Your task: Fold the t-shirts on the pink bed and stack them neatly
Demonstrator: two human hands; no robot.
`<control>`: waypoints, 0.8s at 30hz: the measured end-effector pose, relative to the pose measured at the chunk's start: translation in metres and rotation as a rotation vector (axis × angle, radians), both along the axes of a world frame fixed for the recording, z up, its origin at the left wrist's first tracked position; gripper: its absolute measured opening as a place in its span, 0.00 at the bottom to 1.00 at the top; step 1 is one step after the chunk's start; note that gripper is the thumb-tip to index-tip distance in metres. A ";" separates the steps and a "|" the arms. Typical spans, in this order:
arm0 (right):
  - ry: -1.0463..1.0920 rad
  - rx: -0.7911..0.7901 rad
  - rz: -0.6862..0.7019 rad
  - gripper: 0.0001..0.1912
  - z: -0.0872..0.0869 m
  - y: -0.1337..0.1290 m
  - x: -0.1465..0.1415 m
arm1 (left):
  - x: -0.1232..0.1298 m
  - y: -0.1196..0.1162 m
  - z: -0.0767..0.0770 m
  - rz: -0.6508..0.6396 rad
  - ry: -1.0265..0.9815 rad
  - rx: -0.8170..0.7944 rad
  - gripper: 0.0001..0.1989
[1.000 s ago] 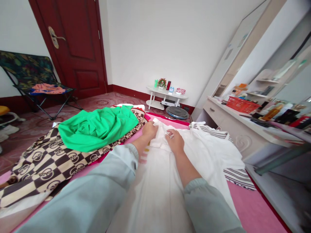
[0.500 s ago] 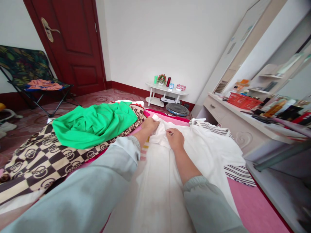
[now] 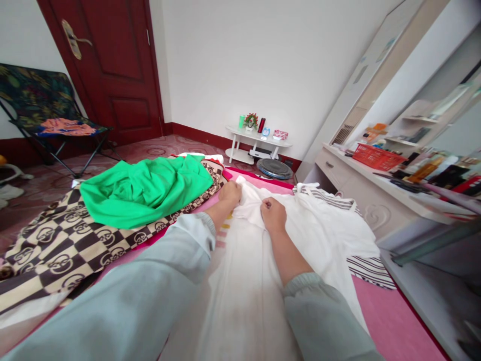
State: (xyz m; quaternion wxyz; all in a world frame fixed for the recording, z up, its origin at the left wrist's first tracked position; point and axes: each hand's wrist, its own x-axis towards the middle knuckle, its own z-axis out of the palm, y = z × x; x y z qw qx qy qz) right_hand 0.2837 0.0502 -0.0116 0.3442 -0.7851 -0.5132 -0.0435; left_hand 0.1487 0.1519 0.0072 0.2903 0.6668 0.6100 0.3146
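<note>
A white shirt [image 3: 319, 225] lies spread over the pink bed cover [image 3: 391, 311], one short sleeve stretching to the right. My left hand [image 3: 230, 193] is closed on a bunched part of it at the far end. To the right, my right hand [image 3: 273, 214] pinches the same cloth between thumb and fingers. Between the two hands the fabric is gathered and creased. Beneath the shirt's right side, a black-and-white striped garment [image 3: 370, 271] shows. Part of a yellow and pink print [image 3: 222, 233] is visible beside my left wrist.
On the left, a bright green garment [image 3: 146, 190] rests on brown-and-cream checkered cloth [image 3: 93, 245]. A dressing table [image 3: 349, 180] with a red basket [image 3: 378, 157] borders the right. Beyond stand a low white table [image 3: 259, 139], a folding chair [image 3: 67, 125] and a red door [image 3: 108, 70].
My hands have drawn slightly apart, the left shifting left and the right a little to the right. The white cloth between them looks more spread. Both keep their grip.
</note>
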 end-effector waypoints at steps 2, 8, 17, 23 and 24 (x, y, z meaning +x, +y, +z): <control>0.013 0.007 -0.003 0.09 0.000 0.000 0.000 | -0.002 -0.002 -0.002 -0.060 -0.052 -0.027 0.15; 0.131 0.052 -0.006 0.09 0.000 0.001 0.003 | -0.013 -0.015 -0.016 -0.136 -0.273 -0.056 0.25; 0.279 0.097 0.054 0.13 -0.004 0.003 0.009 | -0.030 -0.026 -0.024 -0.292 -0.491 0.038 0.21; 0.338 0.024 0.423 0.22 0.000 -0.051 0.016 | -0.030 -0.023 -0.028 -0.287 -0.464 0.030 0.13; 0.253 0.031 0.441 0.23 0.000 -0.061 0.017 | -0.029 -0.023 -0.029 -0.273 -0.458 0.024 0.14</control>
